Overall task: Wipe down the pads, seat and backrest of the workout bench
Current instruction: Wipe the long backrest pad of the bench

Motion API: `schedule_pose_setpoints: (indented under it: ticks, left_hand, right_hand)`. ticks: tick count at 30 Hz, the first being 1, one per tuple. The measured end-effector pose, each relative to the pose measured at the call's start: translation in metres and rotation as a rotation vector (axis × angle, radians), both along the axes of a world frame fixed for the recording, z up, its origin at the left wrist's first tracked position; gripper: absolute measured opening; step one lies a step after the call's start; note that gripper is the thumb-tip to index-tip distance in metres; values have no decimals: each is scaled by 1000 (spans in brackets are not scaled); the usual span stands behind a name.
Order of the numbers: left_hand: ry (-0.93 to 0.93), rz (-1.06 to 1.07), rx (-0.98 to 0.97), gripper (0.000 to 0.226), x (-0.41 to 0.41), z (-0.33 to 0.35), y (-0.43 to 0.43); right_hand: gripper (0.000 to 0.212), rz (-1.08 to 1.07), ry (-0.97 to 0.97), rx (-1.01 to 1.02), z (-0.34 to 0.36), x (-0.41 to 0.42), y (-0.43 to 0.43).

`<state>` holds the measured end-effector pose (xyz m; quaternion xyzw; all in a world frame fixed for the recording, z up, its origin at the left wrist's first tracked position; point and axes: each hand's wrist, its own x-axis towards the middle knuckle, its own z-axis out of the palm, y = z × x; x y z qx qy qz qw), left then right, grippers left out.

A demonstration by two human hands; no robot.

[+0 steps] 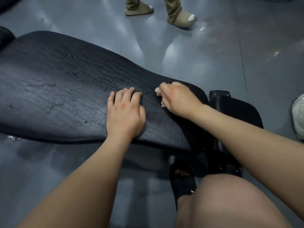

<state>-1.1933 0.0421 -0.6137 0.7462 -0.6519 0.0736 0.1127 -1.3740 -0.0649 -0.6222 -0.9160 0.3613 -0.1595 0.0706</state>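
Our left hand (125, 114) rests palm down on the black backrest (57, 83) of the bench, near its front edge. Its fingers (130, 92) lie released on the vinyl, only lightly bent at the tips, and hold nothing. Just beside it, toward the narrow end of the pad, our right hand (179, 99) presses down with its fingers clenched round a small pale cloth (158, 92). The cloth is bunched in the fist, and only a crumpled bit shows past the knuckles, touching the pad.

The backrest runs from wide at the left to narrow at the right, and its surface is creased and scuffed, with small nicks and dull patches. Beyond a gap at its narrow end sits the seat (238, 111), also black, partly hidden by our right forearm.

Under the bench we see our foot in a black slide (182, 180) on the glossy grey floor (213, 55), with our bare knee at the lower right. Well apart, at the top, another person stands in tan slides (182, 18) and white socks. A pale shoe (298, 116) shows at the right edge.
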Motion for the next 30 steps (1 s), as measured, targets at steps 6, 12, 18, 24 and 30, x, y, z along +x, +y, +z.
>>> schedule_pose_setpoints:
  ticks: [6,12,18,24,30]
  left_hand:
    - [67,-24,2,53,5,-1,2]
    - [82,-36,4,56,5,0,2]
    - [91,-38,-12,52,6,-2,1]
    - [93,-37,-25,46,6,-1,1]
    - [84,-21,-12,52,4,1,0]
  right_hand:
    - [20,349,44,97,5,-14,57]
    - [19,294,133,3,12,-13,19]
    - [6,2,38,93,4,8,-21]
    - [11,218,7,183,9,-8,43]
    - [9,484,197,96,21,-22,48]
